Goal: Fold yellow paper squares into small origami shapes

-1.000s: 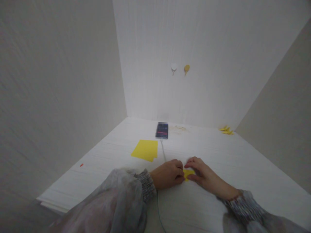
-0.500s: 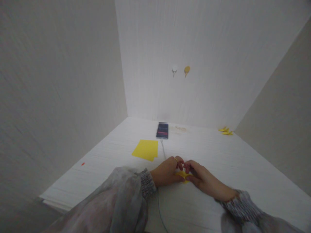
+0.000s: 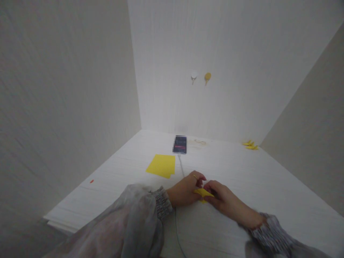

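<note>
A small folded piece of yellow paper (image 3: 204, 192) is held between my two hands, low over the white table. My left hand (image 3: 185, 190), with a ring on one finger, pinches its left side. My right hand (image 3: 224, 199) grips its right side between thumb and fingers. The fingers partly cover the folds, so the exact shape is hard to make out. Flat yellow paper sheets (image 3: 161, 166) lie on the table ahead of my left hand.
A phone (image 3: 180, 144) lies near the back wall, its cable (image 3: 177, 229) running toward me under my left arm. Several folded yellow paper pieces (image 3: 250, 145) sit in the far right corner. A small red bit (image 3: 91, 181) lies at left. Two hooks (image 3: 208, 76) hang on the wall.
The folded paper shows more of its top face now and looks slightly turned. My fingers have shifted a little around it, the right hand's fingertips lower.
</note>
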### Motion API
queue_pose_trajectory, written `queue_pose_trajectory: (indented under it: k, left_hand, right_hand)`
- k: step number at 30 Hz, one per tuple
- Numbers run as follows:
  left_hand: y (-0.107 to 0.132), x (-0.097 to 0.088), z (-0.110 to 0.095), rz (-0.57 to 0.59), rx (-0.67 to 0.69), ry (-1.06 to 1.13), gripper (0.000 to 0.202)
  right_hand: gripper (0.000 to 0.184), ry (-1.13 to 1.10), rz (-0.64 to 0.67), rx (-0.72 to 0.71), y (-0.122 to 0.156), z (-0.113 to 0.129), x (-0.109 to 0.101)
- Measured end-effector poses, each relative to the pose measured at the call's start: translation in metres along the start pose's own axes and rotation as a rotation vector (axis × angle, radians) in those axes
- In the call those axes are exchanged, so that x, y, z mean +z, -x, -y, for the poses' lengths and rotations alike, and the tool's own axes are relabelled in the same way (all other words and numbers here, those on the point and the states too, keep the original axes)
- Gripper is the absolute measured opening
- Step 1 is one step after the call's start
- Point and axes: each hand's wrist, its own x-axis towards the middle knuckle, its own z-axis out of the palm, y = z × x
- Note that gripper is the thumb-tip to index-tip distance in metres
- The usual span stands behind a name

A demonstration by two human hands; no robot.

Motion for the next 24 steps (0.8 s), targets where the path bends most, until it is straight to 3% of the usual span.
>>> queue_pose_trajectory:
  k: [4,11,15,19,24]
  left_hand:
    - [-0.001,-0.001,0.002,-0.056,-0.085,0.205,0.053]
    - [-0.007,-0.005,0.005,-0.084,-0.250,0.620,0.047]
    - [-0.008,-0.005,0.006,-0.121,-0.254,0.675,0.048]
    - [-0.007,-0.005,0.002,-0.152,-0.185,0.728,0.043]
    - [-0.004,-0.008,-0.001,-0.142,-0.143,0.632,0.023]
  right_hand:
    - [0.008,-0.122,0.014,0.047,-0.003,-0.005,0.000]
    - [0.015,-0.522,0.011,0.114,-0.005,-0.005,-0.002]
    - [0.019,-0.665,-0.009,0.148,-0.005,0.000,-0.002]
    - [0.024,-0.785,-0.030,0.093,-0.003,0.005,-0.003]
    - [0.012,-0.668,-0.028,-0.010,-0.001,0.009,-0.008]
